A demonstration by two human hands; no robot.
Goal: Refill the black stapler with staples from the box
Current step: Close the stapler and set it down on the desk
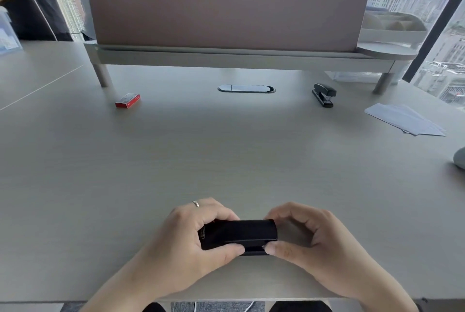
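Holding the black stapler [239,236] w/ both hands, low at the near edge of the surface [226,155], lying sideways between the palms. Its lid looks closed, so opening is likely the step in hand.

Risks, as judgement: the top could spring up suddenly if pried at the wrong end & pinch a fingertip; grip is at the ends only, so the body could twist or drop onto the surface. The red staple box [127,100] sits far off, upper left, well apart from the hands, so one hand must let go to fetch it. A second dark stapler [324,94] sits far right near some paper sheets [405,120]; mix-up unlikely but possible.

Left hand [193,238]: fingers curled tight round the stapler's left end, thumb along the near side. Right hand [309,238]: fingers half-curled, tips pinching the right end, thumb touching the lower front corner. Both grasping the stapler, neither loose.
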